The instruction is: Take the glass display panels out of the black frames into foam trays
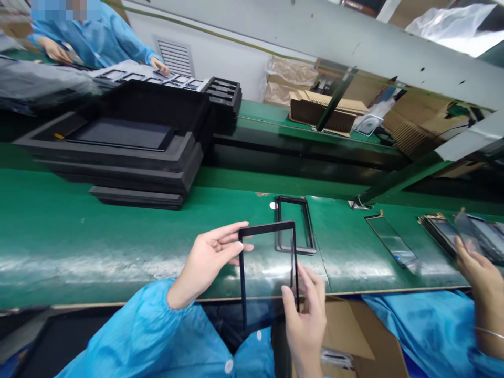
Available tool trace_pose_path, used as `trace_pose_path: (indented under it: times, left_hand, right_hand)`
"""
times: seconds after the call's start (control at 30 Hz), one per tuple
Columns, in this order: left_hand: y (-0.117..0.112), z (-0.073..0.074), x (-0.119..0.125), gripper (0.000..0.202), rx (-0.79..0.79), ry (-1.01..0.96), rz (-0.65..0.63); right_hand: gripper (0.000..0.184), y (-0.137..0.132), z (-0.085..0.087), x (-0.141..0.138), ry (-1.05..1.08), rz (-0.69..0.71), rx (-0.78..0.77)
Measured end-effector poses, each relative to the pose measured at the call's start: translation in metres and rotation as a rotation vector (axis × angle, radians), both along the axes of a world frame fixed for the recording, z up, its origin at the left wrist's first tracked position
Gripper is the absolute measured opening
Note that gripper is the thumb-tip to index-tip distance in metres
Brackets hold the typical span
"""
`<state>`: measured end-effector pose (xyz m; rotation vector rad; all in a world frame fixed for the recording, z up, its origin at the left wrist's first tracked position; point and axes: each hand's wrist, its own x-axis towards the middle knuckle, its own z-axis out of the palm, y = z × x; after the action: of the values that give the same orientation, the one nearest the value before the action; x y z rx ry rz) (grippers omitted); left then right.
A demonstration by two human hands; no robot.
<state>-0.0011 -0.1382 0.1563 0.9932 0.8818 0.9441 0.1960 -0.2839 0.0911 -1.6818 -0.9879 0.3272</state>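
Between my two hands, tilted up over the bench's front edge, is a clear glass touch panel with a black frame (266,228). My left hand (212,257) pinches its upper left side, thumb in front and fingers behind. Lower down on the right side, my right hand (309,310) grips the edge with the thumb across the front. Just behind the panel, a black rectangular frame (310,231) lies on the green bench, partly seen through the glass. A small white round spot (273,205) is beside that frame.
Stacked black foam trays (157,163) hold a dark panel (122,134) at left. At right, a loose glass panel (391,241) lies near stacked panels (437,231); a co-worker's hand (478,268) holds one. Another co-worker (118,34) works across the bench. A cardboard box (354,331) stands below.
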Motion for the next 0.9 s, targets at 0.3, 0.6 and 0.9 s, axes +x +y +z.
trace_pose_path:
  times: [0.3, 0.6, 0.9]
  left_hand:
    - [-0.014, 0.017, -0.008, 0.038, 0.094, 0.175, -0.133]
    - [-0.011, 0.015, -0.012, 0.040, 0.099, 0.233, -0.192]
    - [-0.008, 0.010, -0.017, 0.042, 0.237, 0.459, -0.246]
  right_hand:
    - [0.034, 0.040, 0.068, 0.031, 0.429, 0.231, -0.013]
    - [0.018, 0.041, 0.074, 0.022, 0.456, 0.198, 0.025]
    - [0.022, 0.045, 0.070, 0.017, 0.488, 0.216, 0.034]
